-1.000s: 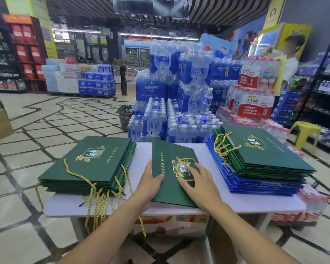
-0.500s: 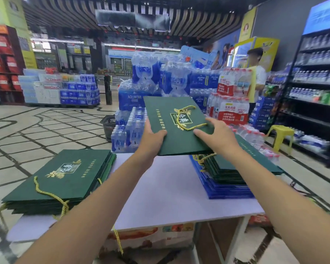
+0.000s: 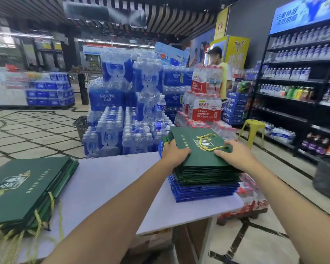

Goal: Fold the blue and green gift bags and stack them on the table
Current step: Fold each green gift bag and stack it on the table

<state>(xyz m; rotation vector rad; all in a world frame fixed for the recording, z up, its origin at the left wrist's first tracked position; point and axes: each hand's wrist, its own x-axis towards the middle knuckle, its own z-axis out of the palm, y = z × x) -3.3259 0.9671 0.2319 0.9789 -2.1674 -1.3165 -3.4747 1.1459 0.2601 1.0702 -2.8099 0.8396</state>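
Green gift bag, folded flat, lies on top of the pile of green and blue bags at the right end of the table. The left hand grips its left edge with curled fingers, and the right hand presses flat on its right part. Another green pile lies at the table's left end, and water bottle packs stand behind the table.

The top gift bag is shown in dark green, marked with a pale emblem edged in gold and crossed by a yellow-gold twisted cord. Beneath it, more dark green bags are layered over royal blue bags. The left stack is likewise dark green, trimmed with gold cords. The counter is coloured pale lavender-white. The floor is tiled in beige, lined with dark strips. A yellow stool is seen near red-labelled water packs and blue-labelled water packs.
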